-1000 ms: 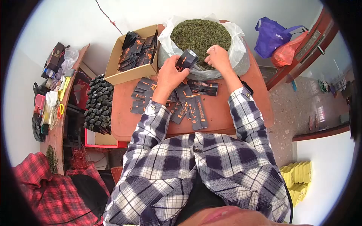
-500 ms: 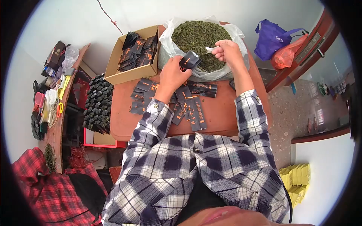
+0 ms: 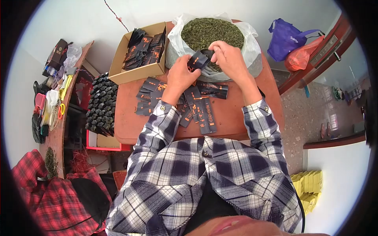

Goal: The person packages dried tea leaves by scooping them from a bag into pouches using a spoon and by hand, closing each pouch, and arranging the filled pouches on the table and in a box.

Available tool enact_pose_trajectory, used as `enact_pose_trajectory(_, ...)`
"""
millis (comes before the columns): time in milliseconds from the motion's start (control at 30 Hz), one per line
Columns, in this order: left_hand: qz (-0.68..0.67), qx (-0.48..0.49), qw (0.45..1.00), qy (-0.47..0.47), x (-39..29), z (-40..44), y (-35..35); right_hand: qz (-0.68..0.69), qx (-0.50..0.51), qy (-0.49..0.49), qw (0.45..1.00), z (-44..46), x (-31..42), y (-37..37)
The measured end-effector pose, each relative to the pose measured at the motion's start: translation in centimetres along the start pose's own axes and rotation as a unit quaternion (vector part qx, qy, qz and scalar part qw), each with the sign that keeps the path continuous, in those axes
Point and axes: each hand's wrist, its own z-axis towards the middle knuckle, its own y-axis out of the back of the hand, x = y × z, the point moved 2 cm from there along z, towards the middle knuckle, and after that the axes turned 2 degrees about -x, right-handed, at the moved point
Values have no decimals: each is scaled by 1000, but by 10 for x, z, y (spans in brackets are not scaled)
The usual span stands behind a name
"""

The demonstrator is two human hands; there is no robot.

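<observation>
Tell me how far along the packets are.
Probably done: the boxed packets, though their fill is hidden. In hand: one packet in the left hand, the right hand at its mouth. Remaining: likely the flat packets on the table, plus plenty of leaves.

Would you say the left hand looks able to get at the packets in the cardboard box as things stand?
Probably, since the boxed packets lie in an open cardboard box near the left hand, with nothing visible blocking; but that hand holds a black packet, which might hamper it.
</observation>
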Motion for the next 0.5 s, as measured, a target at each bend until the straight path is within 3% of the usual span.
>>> enact_pose_trajectory(233, -58, -17, 998, -10, 16, -4, -6, 18, -64, -119, 991, 16, -37, 15)
enact_pose_trajectory(300, -58, -25, 998, -25, 18, -5, -6, -80, -68, -80, 991, 19, -67, 1)
enact_pose_trajectory(367, -107, 17, 994, 27, 18, -4, -5, -158, -57, -58, 984, 20, -80, -13)
enact_pose_trajectory(500, -165, 37, 985, 36, 26, -4, -9, -10, -19, -162, 986, 13, -79, -33)
